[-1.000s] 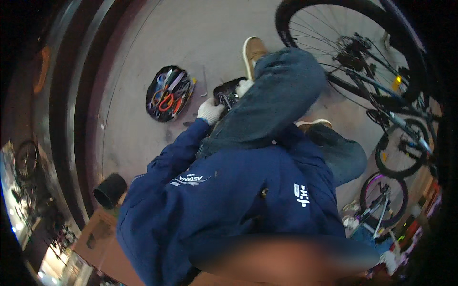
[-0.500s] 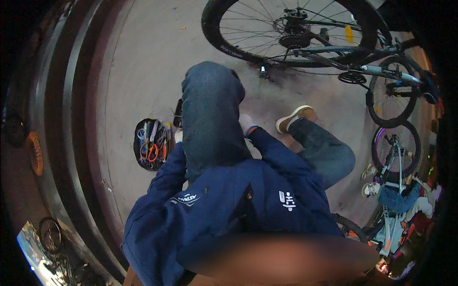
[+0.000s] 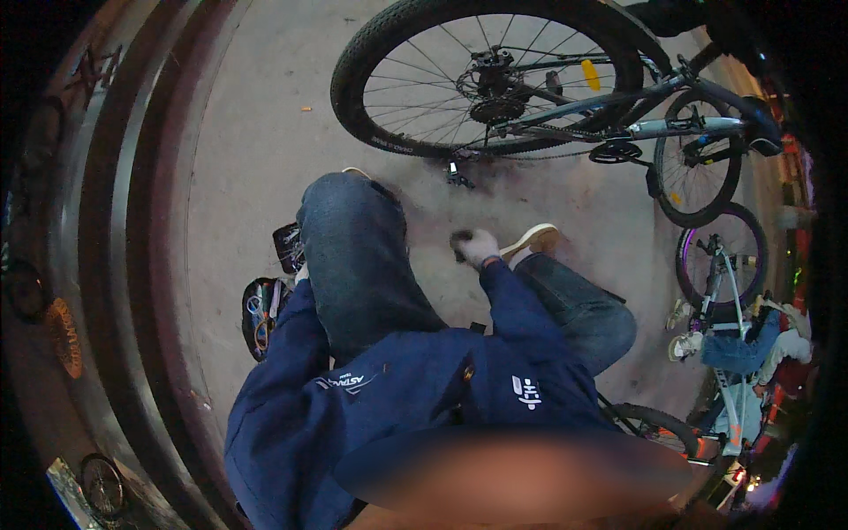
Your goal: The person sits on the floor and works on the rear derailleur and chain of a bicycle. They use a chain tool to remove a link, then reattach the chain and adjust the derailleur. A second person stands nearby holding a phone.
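My right hand [image 3: 478, 246], in a pale glove with dark fingers, is above the pavement between my knee and my shoe. Its fingers look curled in; whether they hold anything small does not show. My left hand [image 3: 303, 273] is mostly hidden behind my raised knee, with only a bit of pale glove showing. Beside it lies a dark case [image 3: 287, 250] with small shiny things inside. An open black tool pouch [image 3: 256, 320] with pliers-like handled tools sits nearer, partly behind my left sleeve. Ahead is a bicycle's rear wheel [image 3: 389, 140], with its derailleur [image 3: 457, 174] close to the ground.
The bicycle frame [image 3: 658, 129] stretches to the right. Another bicycle with a purple-rimmed wheel [image 3: 760, 256] stands beyond, near a seated person in jeans [image 3: 740, 350]. Stone steps [image 3: 139, 221] run along the left. A small orange-yellow piece [image 3: 306, 109] lies on the pavement.
My right hand has come out from beside my knee and reached forward. The view has shifted, bringing the bicycle lower and leftward, and more of the dark case shows.
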